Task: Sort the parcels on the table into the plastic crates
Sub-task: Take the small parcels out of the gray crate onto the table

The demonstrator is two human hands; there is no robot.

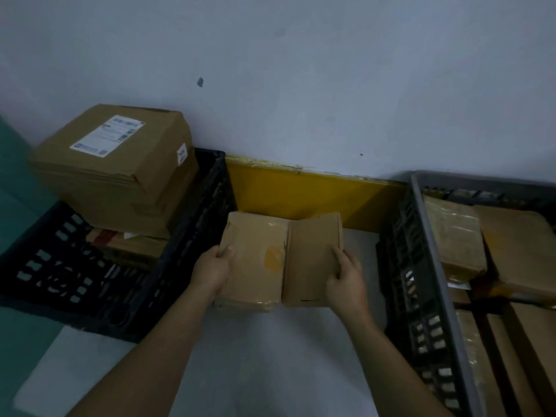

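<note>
Two flat brown cardboard parcels are held side by side in the air between two crates. My left hand (212, 270) grips the left edge of the taped parcel (255, 260), which has an orange mark. My right hand (346, 279) grips the right edge of the plain parcel (311, 260). A black plastic crate (192, 236) stands to the left, piled with large boxes; the top box (120, 164) carries a white label. A grey-rimmed crate (427, 251) on the right holds several flat brown parcels (454, 236).
A pale wall rises straight ahead, with a yellow strip (301, 194) along its base between the crates. Below my hands lies a white surface (255, 356), and teal floor (18, 191) shows at the far left.
</note>
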